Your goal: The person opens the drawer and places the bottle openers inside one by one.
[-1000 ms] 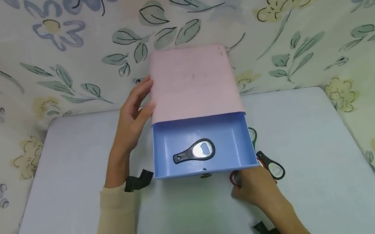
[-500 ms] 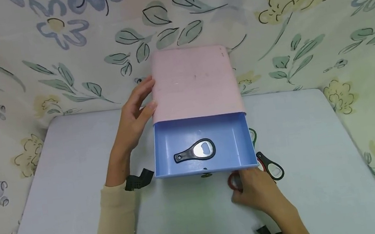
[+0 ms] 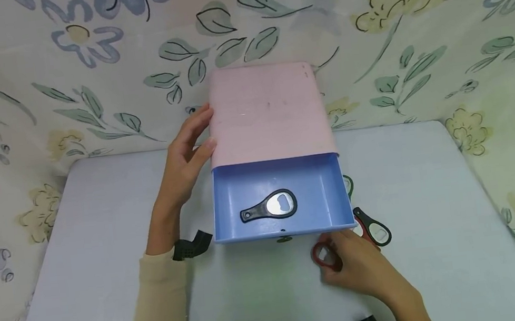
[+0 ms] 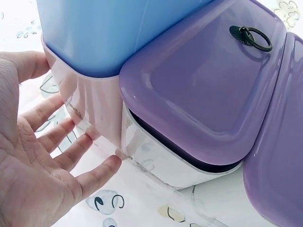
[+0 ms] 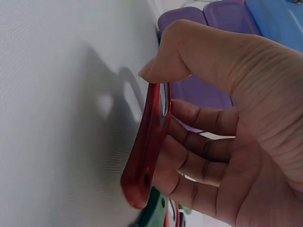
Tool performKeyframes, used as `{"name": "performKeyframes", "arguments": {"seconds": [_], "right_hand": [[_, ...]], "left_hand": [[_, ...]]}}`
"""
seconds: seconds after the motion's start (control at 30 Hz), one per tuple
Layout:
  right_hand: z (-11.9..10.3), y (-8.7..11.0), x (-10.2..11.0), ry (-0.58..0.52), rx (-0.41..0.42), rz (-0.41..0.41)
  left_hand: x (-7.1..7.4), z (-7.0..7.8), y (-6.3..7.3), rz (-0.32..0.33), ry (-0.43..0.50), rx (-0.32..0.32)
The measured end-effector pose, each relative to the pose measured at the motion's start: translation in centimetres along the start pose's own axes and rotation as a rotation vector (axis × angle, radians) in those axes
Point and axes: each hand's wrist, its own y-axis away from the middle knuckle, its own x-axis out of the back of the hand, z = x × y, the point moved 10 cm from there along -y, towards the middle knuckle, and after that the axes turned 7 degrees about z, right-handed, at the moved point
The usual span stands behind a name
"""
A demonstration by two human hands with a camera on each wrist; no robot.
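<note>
Red bottle opener (image 5: pixel 138 163): likely light, stiff, slick; best held by rim
Right hand (image 3: pixel 357 265): clamped on opener's head
Left hand (image 3: pixel 179 166): spread, touching pink drawer cabinet (image 3: pixel 267 117)

In the head view, the blue drawer (image 3: pixel 322 206) hides part of a green-rimmed object (image 3: pixel 351 183).
</note>
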Motion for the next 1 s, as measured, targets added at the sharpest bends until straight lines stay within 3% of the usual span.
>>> {"name": "performKeyframes", "arguments": {"seconds": [0.27,0.53,1.0], "right_hand": [[-0.5,0.3,1.4,0.018,0.042,0.024],[0.0,1.0,2.7,-0.002,0.012,0.026],[-0.8,2.2,5.9,-0.156,0.057,0.067]], "left_hand": [[0.2,0.3,0.0,0.004,-0.014,-0.007],[0.0,0.2,0.1,-0.006,-0.004,-0.004],[0.1,0.1,0.1,-0.003,-0.042,-0.006]]}}
